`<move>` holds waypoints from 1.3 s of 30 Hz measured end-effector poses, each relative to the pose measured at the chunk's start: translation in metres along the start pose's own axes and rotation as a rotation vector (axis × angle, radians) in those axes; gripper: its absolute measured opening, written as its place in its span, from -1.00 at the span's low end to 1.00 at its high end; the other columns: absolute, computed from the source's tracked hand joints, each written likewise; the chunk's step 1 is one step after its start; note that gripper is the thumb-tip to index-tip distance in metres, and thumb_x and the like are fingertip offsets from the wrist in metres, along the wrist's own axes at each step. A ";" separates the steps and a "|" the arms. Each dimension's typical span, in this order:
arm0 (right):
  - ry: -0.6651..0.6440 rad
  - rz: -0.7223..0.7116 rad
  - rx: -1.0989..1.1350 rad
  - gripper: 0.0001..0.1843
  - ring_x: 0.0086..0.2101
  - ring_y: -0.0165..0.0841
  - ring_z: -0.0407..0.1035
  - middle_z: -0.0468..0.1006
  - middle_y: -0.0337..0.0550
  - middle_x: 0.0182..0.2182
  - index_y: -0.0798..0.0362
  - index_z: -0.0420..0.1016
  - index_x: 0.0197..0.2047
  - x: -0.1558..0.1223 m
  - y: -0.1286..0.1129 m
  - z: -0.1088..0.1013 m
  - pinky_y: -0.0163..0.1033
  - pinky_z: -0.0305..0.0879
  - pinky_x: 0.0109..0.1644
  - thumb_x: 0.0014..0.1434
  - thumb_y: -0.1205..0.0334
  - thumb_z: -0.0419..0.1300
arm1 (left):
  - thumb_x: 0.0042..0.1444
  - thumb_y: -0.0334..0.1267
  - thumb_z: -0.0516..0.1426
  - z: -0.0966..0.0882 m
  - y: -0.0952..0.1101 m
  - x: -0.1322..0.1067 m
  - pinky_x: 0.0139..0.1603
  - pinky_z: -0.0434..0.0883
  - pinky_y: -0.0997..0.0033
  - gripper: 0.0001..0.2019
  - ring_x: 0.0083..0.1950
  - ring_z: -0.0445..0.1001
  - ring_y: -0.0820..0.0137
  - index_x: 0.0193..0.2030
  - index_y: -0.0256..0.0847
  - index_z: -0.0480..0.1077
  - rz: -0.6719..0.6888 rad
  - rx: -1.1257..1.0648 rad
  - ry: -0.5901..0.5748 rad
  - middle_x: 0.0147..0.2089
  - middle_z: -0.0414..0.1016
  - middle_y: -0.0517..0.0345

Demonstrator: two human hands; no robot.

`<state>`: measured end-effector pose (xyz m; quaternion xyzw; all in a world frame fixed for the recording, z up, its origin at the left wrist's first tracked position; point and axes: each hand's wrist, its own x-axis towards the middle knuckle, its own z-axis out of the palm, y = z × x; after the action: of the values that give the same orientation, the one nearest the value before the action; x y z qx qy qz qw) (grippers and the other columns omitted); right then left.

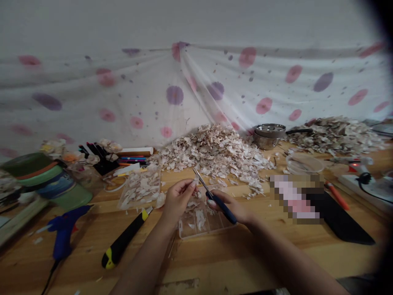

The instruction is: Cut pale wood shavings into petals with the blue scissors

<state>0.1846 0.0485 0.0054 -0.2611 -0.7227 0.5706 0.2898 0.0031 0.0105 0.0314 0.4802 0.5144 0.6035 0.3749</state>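
Note:
My left hand (178,198) pinches a small pale flake (196,178) between thumb and fingers. Scissors with dark blue handles (226,211) are in my right hand (231,203), their blades pointing up and left beside the flake. Whether the blades touch it is too small to tell. Beneath both hands lies a clear divided plastic box (196,234) with pale flakes in some compartments. Left of it is another clear box (139,189) full of flakes. A large heap of dry, whitish flakes (215,149) rises behind my hands.
On the left are a blue glue gun (63,231), a black-and-yellow handled tool (124,241) and a green container (58,184). Metal bowls (267,137), a second heap (337,135), a clear round dish (304,164), a dark phone-like slab (344,221) and a power strip (368,188) lie right.

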 end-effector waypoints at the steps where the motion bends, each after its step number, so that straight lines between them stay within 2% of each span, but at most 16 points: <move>1: -0.003 0.001 0.006 -0.58 -0.32 -0.33 0.24 0.36 -0.20 -0.37 0.07 0.37 -0.30 0.000 0.000 0.000 -0.20 0.21 -0.13 0.08 -0.16 0.19 | -0.06 -0.09 0.24 0.000 0.000 0.000 -0.32 0.38 0.47 -0.75 -0.42 0.42 0.44 -0.38 -0.27 0.51 0.007 0.004 -0.004 -0.49 0.50 0.16; 15: 0.015 -0.003 -0.023 -0.52 -0.41 -0.38 0.15 0.27 -0.25 -0.48 0.05 0.32 -0.44 0.002 -0.005 -0.003 -0.27 0.18 -0.28 -0.01 -0.24 0.21 | -0.09 -0.07 0.26 0.001 -0.001 -0.001 -0.33 0.40 0.44 -0.73 -0.42 0.43 0.42 -0.37 -0.27 0.50 0.000 -0.013 0.010 -0.50 0.50 0.16; 25: -0.016 0.022 0.018 -0.49 -0.48 -0.44 0.10 0.24 -0.29 -0.52 0.07 0.34 -0.42 0.001 -0.006 -0.006 -0.31 0.12 -0.36 -0.05 -0.27 0.23 | -0.09 -0.07 0.26 0.000 -0.001 -0.001 -0.34 0.39 0.45 -0.73 -0.43 0.42 0.43 -0.37 -0.26 0.50 -0.010 -0.014 0.017 -0.50 0.50 0.16; 39: -0.023 0.033 0.080 -0.51 -0.55 -0.49 0.08 0.23 -0.34 -0.58 0.07 0.31 -0.48 0.002 -0.010 -0.007 -0.34 0.03 -0.46 -0.08 -0.21 0.28 | -0.06 -0.12 0.24 0.000 -0.002 -0.001 -0.34 0.38 0.47 -0.77 -0.44 0.40 0.45 -0.38 -0.26 0.49 0.006 -0.023 0.013 -0.50 0.48 0.18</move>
<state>0.1877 0.0524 0.0168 -0.2544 -0.6983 0.6066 0.2822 0.0030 0.0099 0.0294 0.4737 0.5083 0.6136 0.3751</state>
